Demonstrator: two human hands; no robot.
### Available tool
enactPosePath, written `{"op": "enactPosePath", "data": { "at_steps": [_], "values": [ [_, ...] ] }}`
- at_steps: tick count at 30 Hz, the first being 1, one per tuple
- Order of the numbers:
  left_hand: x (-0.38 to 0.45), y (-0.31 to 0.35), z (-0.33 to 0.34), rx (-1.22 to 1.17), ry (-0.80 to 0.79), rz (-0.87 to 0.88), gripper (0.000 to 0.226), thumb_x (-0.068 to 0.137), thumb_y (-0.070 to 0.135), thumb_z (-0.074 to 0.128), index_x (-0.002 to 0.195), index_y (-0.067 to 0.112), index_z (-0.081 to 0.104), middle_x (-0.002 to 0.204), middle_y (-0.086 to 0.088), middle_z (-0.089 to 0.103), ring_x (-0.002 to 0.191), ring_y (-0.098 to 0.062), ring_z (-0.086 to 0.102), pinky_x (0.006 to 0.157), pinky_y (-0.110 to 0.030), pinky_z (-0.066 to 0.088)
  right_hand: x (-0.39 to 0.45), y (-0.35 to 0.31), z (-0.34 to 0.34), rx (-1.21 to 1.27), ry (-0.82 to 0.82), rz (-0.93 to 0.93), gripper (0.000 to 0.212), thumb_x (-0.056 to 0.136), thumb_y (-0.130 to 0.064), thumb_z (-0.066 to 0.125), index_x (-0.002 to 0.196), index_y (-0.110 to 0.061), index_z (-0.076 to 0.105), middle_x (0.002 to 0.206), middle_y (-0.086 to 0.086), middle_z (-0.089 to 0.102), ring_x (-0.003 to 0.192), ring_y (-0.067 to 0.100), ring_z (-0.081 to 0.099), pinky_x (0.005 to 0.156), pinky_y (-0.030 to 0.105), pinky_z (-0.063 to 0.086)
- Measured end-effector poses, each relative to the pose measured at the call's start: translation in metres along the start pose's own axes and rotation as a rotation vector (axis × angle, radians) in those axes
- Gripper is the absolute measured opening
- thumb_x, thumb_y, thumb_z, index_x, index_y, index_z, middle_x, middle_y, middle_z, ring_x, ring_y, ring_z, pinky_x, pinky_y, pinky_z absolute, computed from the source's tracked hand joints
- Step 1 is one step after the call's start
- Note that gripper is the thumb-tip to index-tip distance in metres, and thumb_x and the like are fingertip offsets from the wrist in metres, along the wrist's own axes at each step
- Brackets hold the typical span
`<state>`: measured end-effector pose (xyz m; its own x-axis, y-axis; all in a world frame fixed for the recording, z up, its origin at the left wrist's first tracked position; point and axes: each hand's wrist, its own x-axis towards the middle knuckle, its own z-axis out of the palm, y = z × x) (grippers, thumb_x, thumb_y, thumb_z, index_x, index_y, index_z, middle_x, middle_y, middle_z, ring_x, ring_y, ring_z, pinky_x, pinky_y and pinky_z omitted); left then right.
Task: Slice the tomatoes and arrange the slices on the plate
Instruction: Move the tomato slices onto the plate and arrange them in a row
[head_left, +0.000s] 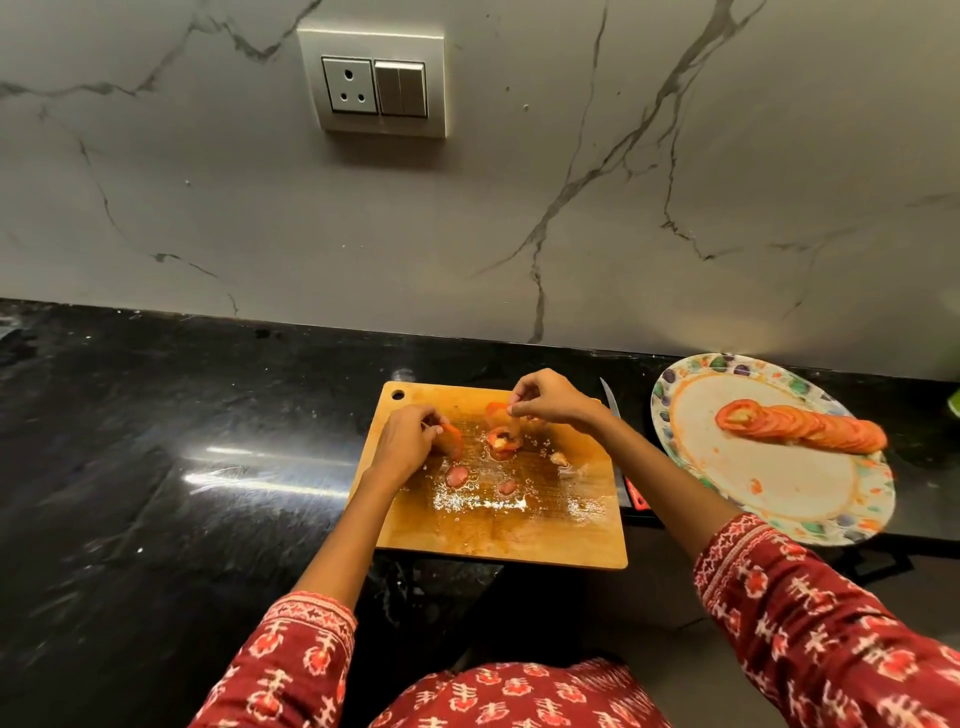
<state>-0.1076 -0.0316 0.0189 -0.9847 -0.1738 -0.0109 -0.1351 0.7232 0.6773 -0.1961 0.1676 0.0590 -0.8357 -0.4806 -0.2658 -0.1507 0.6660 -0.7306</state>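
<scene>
A wet wooden cutting board (519, 535) lies on the black counter, smeared with tomato juice and seeds. My left hand (402, 441) pinches a tomato slice (453, 439) at the board's left side. My right hand (550, 400) pinches another tomato piece (496, 410) above a small heap of slices (503, 441) in the board's middle. Small end pieces (457, 475) lie nearer to me. To the right stands a patterned plate (779, 483) with a row of several overlapping tomato slices (802, 427). A knife (618, 415) lies between board and plate, its red handle (636, 493) toward me.
A marble wall with a socket and switches (371, 83) rises behind the counter. The black counter (156, 441) stretches wide to the left of the board. A green object (955, 402) peeks in at the right edge.
</scene>
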Motion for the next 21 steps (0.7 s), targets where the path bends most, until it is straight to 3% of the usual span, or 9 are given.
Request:
{"op": "enactPosePath", "data": {
  "at_steps": [5, 11, 16, 19, 21],
  "values": [
    [0.006, 0.019, -0.003, -0.143, 0.061, 0.097, 0.008, 0.088, 0.006, 0.059, 0.091, 0.009, 0.066, 0.09, -0.004, 0.064, 0.087, -0.015, 0.058, 0.076, -0.022, 0.047, -0.011, 0.004, -0.014, 0.125, 0.014, 0.019, 0.006, 0.089, -0.013, 0.062, 0.089, -0.007, 0.062, 0.081, 0.0, 0.059, 0.07, 0.01, 0.054, 0.054, 0.017, 0.043],
    [0.016, 0.054, 0.011, -0.148, -0.002, 0.175, 0.012, 0.088, 0.009, 0.06, 0.098, 0.011, 0.066, 0.093, 0.003, 0.059, 0.089, -0.008, 0.054, 0.069, -0.008, 0.04, -0.026, 0.021, -0.029, 0.207, 0.112, 0.008, 0.007, 0.089, -0.014, 0.062, 0.084, -0.008, 0.063, 0.076, -0.001, 0.059, 0.069, 0.009, 0.053, 0.052, 0.017, 0.041],
    [0.028, 0.078, 0.037, -0.135, -0.092, 0.241, 0.013, 0.087, 0.009, 0.062, 0.099, 0.01, 0.067, 0.097, -0.005, 0.066, 0.093, -0.013, 0.06, 0.078, -0.02, 0.049, -0.047, 0.048, -0.044, 0.251, 0.231, 0.04, 0.006, 0.085, -0.007, 0.064, 0.085, -0.002, 0.068, 0.075, 0.0, 0.061, 0.072, 0.01, 0.055, 0.057, 0.018, 0.043],
    [0.035, 0.103, 0.061, -0.135, -0.16, 0.285, 0.012, 0.086, 0.008, 0.063, 0.097, 0.01, 0.067, 0.092, -0.003, 0.067, 0.085, -0.009, 0.061, 0.074, -0.016, 0.048, -0.071, 0.074, -0.064, 0.265, 0.364, 0.099, 0.006, 0.086, -0.006, 0.062, 0.084, -0.003, 0.067, 0.071, -0.001, 0.06, 0.063, 0.002, 0.054, 0.053, 0.008, 0.039],
    [0.038, 0.12, 0.075, -0.143, -0.213, 0.313, 0.009, 0.086, 0.007, 0.063, 0.093, 0.01, 0.067, 0.082, 0.0, 0.066, 0.073, -0.004, 0.06, 0.069, -0.016, 0.048, -0.085, 0.092, -0.077, 0.26, 0.447, 0.144, 0.011, 0.084, -0.003, 0.061, 0.074, -0.006, 0.065, 0.063, -0.002, 0.057, 0.05, -0.003, 0.051, 0.046, 0.008, 0.035]
  ]
}}
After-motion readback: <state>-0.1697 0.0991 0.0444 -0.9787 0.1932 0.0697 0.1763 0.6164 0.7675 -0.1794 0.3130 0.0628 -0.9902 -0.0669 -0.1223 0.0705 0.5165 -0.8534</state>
